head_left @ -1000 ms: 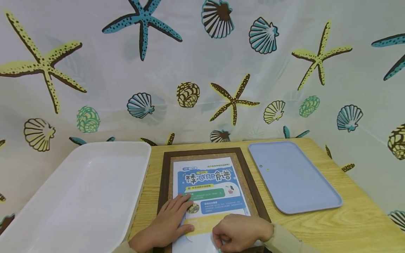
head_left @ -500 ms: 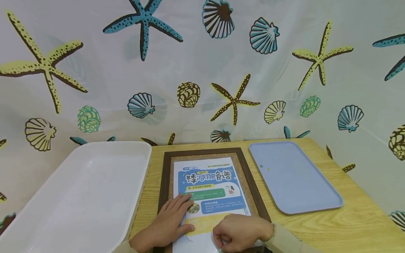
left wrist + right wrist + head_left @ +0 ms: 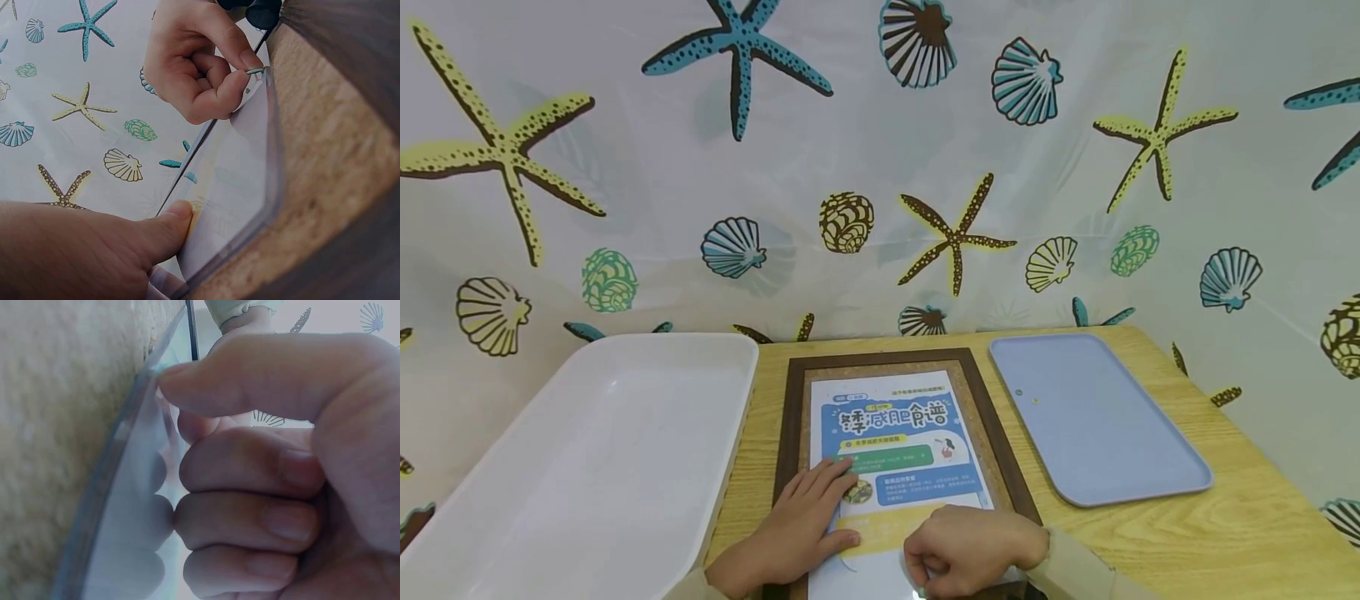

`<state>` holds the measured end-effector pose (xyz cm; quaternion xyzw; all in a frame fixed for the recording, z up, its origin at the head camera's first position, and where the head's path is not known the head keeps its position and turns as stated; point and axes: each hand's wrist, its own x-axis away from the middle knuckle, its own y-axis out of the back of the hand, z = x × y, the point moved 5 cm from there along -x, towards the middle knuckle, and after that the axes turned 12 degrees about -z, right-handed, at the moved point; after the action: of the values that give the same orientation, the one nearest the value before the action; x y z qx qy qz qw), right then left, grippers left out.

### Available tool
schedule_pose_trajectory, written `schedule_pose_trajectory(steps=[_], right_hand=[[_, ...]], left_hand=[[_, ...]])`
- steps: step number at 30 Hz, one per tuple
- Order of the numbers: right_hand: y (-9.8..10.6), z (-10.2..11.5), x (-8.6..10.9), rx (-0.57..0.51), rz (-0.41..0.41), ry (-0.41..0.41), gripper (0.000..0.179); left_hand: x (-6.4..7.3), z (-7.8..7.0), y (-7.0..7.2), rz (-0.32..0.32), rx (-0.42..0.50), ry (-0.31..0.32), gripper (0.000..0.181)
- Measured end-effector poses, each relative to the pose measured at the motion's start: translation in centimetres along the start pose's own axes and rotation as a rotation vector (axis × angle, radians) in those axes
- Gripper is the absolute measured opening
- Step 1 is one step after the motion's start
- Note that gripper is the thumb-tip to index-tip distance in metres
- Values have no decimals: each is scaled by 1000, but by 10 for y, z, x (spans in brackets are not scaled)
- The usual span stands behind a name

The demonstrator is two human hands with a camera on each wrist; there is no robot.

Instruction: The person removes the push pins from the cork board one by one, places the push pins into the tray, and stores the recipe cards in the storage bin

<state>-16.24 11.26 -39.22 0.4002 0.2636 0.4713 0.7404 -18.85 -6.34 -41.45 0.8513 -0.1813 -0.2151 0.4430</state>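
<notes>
A printed poster [image 3: 895, 433] in a clear plastic sleeve lies on a cork board [image 3: 977, 392] with a dark wooden frame. My left hand [image 3: 801, 521] rests on the poster's left side, fingers spread and straight. Near the sleeve's bottom edge, my right hand [image 3: 966, 550] pinches a small green thumbtack [image 3: 255, 70] between thumb and index finger. The other right fingers [image 3: 244, 519] are curled in against the palm. At the sleeve's edge, the thumb mostly hides the tack in the right wrist view. Whether its point is in the cork cannot be seen.
A large white tray [image 3: 730, 450] stands left of the board. On its right, a shallow blue tray [image 3: 1120, 433] holds a small green piece [image 3: 1018, 392] and a small yellow piece [image 3: 1035, 401]. Behind the wooden table [image 3: 1240, 517] hangs a seashell-patterned curtain [image 3: 850, 125].
</notes>
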Motion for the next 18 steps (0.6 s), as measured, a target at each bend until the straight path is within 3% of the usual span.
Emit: schedule_pose_trajectory(steps=[18], right_hand=[[-1, -1, 0, -67, 49, 33, 6]], left_hand=[[0, 0, 0, -1, -6, -1, 65]])
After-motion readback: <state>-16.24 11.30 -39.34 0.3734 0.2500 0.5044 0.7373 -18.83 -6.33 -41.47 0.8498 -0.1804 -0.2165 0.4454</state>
